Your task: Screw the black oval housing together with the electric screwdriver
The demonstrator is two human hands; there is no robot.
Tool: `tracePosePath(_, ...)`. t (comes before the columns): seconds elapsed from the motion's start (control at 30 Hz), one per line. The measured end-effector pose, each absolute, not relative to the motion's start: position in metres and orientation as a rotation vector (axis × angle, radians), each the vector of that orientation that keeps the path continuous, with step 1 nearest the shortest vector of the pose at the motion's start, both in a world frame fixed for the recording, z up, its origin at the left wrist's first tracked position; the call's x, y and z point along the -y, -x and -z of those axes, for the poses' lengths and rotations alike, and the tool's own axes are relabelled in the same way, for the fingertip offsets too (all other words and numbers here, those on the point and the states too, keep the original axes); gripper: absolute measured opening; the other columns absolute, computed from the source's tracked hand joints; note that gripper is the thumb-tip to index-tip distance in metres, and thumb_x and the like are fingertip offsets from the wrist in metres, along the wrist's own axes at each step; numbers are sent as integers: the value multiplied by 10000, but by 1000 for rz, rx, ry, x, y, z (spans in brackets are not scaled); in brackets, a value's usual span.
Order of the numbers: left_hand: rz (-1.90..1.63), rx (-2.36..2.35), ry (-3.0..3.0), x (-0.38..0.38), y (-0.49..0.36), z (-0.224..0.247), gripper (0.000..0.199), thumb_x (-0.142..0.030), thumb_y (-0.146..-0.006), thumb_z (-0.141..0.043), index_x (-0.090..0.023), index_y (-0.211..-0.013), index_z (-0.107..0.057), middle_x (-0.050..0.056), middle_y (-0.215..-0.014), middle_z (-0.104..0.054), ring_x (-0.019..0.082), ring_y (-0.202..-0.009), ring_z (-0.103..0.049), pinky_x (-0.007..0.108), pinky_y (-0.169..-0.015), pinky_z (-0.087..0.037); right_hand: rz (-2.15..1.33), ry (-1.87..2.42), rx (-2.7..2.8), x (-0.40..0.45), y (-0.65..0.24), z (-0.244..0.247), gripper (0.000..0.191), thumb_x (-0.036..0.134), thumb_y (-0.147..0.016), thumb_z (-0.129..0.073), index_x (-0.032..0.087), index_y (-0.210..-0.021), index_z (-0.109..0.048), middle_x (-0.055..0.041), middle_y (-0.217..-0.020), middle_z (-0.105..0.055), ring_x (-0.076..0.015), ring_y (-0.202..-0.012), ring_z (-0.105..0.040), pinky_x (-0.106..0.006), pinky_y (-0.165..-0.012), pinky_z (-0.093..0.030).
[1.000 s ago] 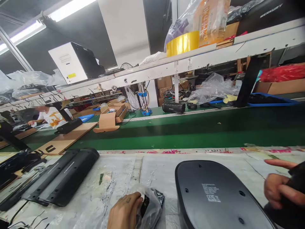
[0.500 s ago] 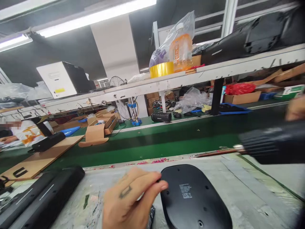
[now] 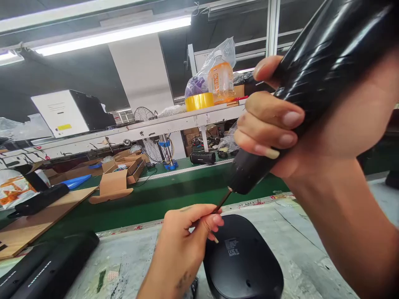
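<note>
Two hands busy | right hand [image 3: 299, 124] grip clenched on black electric screwdriver [image 3: 311, 79] | left hand [image 3: 187, 236] pinches its bit [image 3: 222, 203] above black oval housing [image 3: 243, 261] on counter [image 3: 311, 232] | keep bit steady, seated squarely

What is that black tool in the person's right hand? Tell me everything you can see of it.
The electric screwdriver looks like glossy black plastic, with a thick round body that narrows toward the tip. It slants down to the left, and a thin brownish bit sticks out of its nose. The right hand wraps the body, and the left hand pinches the bit's end just above the black oval cover on the bench.
</note>
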State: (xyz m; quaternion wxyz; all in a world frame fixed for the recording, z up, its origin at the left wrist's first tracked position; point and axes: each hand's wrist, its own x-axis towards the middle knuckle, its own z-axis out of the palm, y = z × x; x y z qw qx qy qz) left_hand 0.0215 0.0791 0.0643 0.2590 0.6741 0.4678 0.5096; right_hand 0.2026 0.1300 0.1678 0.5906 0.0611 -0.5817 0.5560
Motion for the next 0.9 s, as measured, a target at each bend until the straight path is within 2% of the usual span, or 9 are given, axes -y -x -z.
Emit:
tracePosePath(0.13,-1396,-1439,-2250,-83,-19,-56,74,-240,-840,-728,-234,-788,-780,-43,-680,-745,81,-564,-612,163,-466,-428,-1348,-116,1383,-131,-197,-170,1155,841,-711,291,125,-708,-615,4,-456,-384,-116,-365,-439,-239,-364,-416)
tracePosePath(0.27,-1561,-1362,-2598,-87,-16,-54,138,-283,-833,-754,-205,-730,-708,-50,-636,-682,89,-613,-562,187,-531,-445,-1443,131,1378,-128,-187,-177,1145,906,-575,312,171,-651,-562,-6,-404,-360,-147,-324,-376,-271,-309,-359)
tracePosePath(0.33,-1623,-1409,-2680,-87,-12,-55,181,-306,-846,-743,-201,-717,-672,-60,-625,-652,73,-593,-543,176,-558,-456,-1492,189,1406,-128,-184,-177,1136,938,-566,288,177,-652,-551,-6,-388,-355,-155,-306,-362,-282,-297,-343)
tracePosePath(0.43,-1601,-1483,-2530,-87,-4,-52,104,-273,-886,-695,-223,-795,-698,-85,-625,-665,39,-518,-580,120,-517,-461,-1535,188,1429,-132,-182,-175,1121,955,-628,251,174,-670,-552,-3,-376,-356,-151,-283,-337,-280,-287,-331)
tracePosePath(0.53,-1561,-1448,-2438,-90,4,-43,126,-211,-936,-604,-252,-967,-719,-89,-684,-709,23,-506,-602,75,-526,-489,-1560,177,1465,-136,-182,-174,1024,985,-758,40,166,-728,-575,2,-408,-373,-145,-322,-370,-267,-318,-365)
tracePosePath(0.63,-1556,-1435,-2411,-92,8,-35,289,-173,-955,-551,-310,-1189,-654,-86,-897,-784,14,-682,-696,45,-679,-539,-1596,174,1539,-140,-180,-177,855,954,-823,-294,154,-795,-598,6,-469,-409,-142,-399,-438,-241,-373,-414)
tracePosePath(0.7,-1567,-1495,-2326,-92,8,-33,372,-203,-947,-591,-348,-1290,-571,-115,-925,-797,17,-785,-731,38,-753,-544,-1611,185,1567,-141,-178,-179,783,909,-834,-400,151,-798,-595,11,-483,-409,-141,-426,-457,-229,-390,-424)
tracePosePath(0.8,-1589,-1538,-2418,-92,9,-34,234,-245,-916,-661,-322,-1136,-644,-129,-879,-795,25,-777,-736,36,-766,-544,-1623,199,1576,-143,-173,-180,750,882,-843,-432,150,-777,-580,15,-484,-400,-138,-433,-462,-217,-390,-418)
tracePosePath(0.9,-1606,-1343,-2725,-95,12,-33,39,-219,-900,-680,-240,-926,-699,-69,-914,-788,43,-841,-727,67,-847,-546,-1629,176,1555,-147,-167,-176,809,931,-828,-344,154,-737,-550,16,-467,-390,-124,-399,-438,-204,-356,-384)
